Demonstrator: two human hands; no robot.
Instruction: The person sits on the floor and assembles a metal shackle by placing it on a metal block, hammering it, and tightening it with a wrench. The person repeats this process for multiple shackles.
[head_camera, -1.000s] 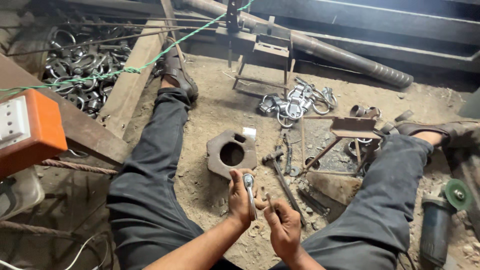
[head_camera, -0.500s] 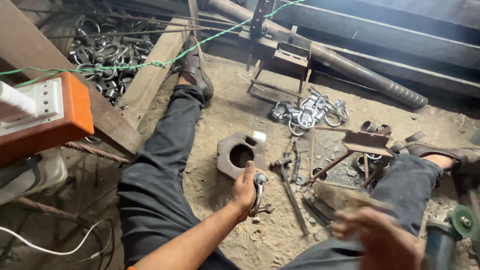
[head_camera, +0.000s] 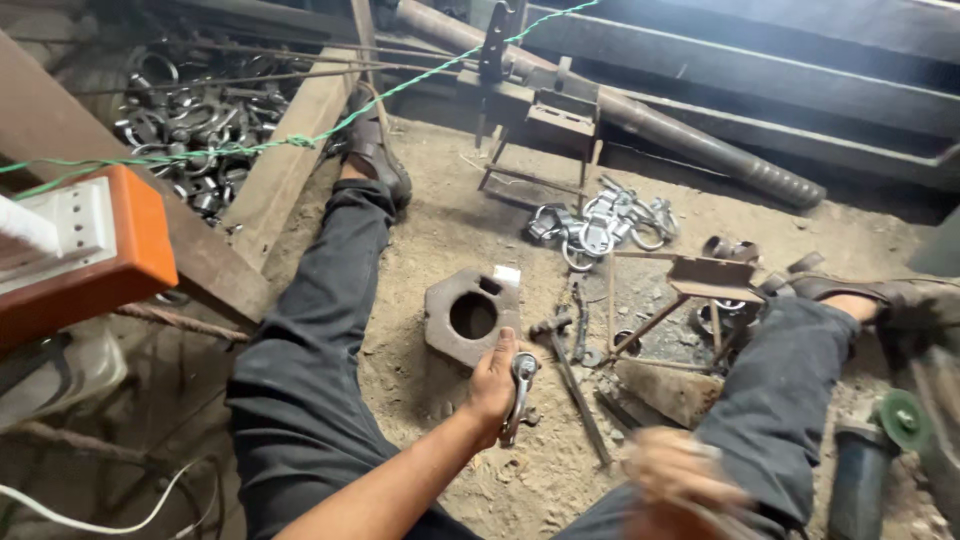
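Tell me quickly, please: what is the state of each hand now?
Left hand: closed, holding a small shiny metal clamp piece.
Right hand: blurred by motion; whether it is open or holding anything cannot be told.

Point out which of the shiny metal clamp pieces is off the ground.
The one gripped in the left hand: that clamp piece is held above the dirt, while the shiny pile lies on the ground farther off.

Soft, even daylight falls on the sandy ground around the square metal block (head_camera: 470, 315), which is sharp and casts only faint shadow. Above the block the beams sink into dim shade. Below and right of it the right hand (head_camera: 672, 478) is smeared by motion blur. Just below it, the left hand (head_camera: 493, 388) and its shiny metal piece (head_camera: 519, 392) stay crisp, with slight glare.
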